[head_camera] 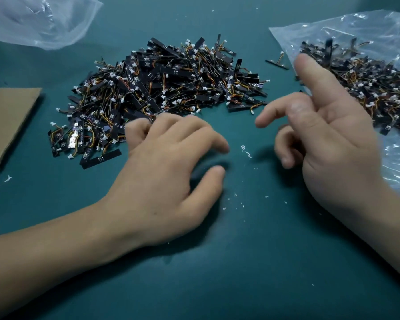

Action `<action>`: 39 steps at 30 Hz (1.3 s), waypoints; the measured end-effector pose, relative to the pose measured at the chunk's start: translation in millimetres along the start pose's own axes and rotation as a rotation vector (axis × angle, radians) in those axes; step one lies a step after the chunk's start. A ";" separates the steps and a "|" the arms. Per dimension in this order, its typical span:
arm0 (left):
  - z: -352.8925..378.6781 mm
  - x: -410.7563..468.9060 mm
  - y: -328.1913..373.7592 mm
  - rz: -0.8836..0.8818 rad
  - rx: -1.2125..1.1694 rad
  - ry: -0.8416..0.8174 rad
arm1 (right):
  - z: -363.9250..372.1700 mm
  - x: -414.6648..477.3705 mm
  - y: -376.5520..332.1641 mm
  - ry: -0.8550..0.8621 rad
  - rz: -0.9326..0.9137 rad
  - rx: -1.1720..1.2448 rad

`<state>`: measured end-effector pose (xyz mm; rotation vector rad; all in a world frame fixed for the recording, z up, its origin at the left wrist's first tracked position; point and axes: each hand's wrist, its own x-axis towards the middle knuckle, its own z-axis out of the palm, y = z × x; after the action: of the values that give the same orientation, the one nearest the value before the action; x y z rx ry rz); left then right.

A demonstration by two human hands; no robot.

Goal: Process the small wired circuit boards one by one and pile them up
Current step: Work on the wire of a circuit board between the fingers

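A large pile of small black circuit boards (162, 88) with orange and yellow wires and white plugs lies across the middle of the green table. More of the same boards (367, 88) lie on and inside a clear plastic bag at the right. My left hand (169, 172) hovers palm down at the near edge of the big pile, fingers spread and loosely bent, holding nothing. My right hand (321, 135) is raised beside the bag, thumb up and fingers loosely curled, with nothing in it. One single board (277, 63) lies apart between the pile and the bag.
A clear plastic bag (37, 19) lies at the far left corner. A piece of brown cardboard (7, 121) lies at the left edge. Small white scraps (246, 151) dot the green table (240, 262) between and in front of my hands.
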<state>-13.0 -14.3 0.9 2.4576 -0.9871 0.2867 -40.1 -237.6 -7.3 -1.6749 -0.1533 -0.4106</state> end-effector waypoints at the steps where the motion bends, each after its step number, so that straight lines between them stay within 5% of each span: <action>1: 0.9 0.2 0.8 -0.051 0.099 -0.066 | 0.3 -0.6 0.7 -0.013 -0.001 -0.025; 7: 2.3 -4.6 7.2 -0.239 0.310 -0.248 | 5.2 -8.5 -1.1 -0.272 -0.037 -0.338; 12: 2.1 -5.2 6.4 -0.199 0.300 -0.291 | 7.4 -10.1 -5.4 -0.357 -0.060 -0.468; 18: 3.9 -2.5 -1.2 0.086 -0.068 -0.203 | 8.0 -9.9 -5.8 -0.248 -0.057 -0.474; 22: 6.7 0.9 -8.4 0.129 -0.218 -0.032 | 7.4 -7.5 -4.8 -0.135 -0.031 -0.454; 27: 10.6 -2.1 -15.8 0.167 -0.539 0.132 | 7.9 -6.2 -9.4 -0.316 0.018 -0.475; 31: 12.7 0.6 -19.4 0.237 -0.609 0.103 | 7.9 -4.1 -12.3 -0.491 -0.043 -0.522; 39: -2.0 1.3 -13.1 0.004 -0.721 0.056 | 9.8 -6.1 -10.5 -0.329 -0.128 -0.581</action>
<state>-3.0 -5.8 -1.4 1.7810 -0.8740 -0.0097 -47.5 -225.6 -0.5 -2.3099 -0.4167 -0.2844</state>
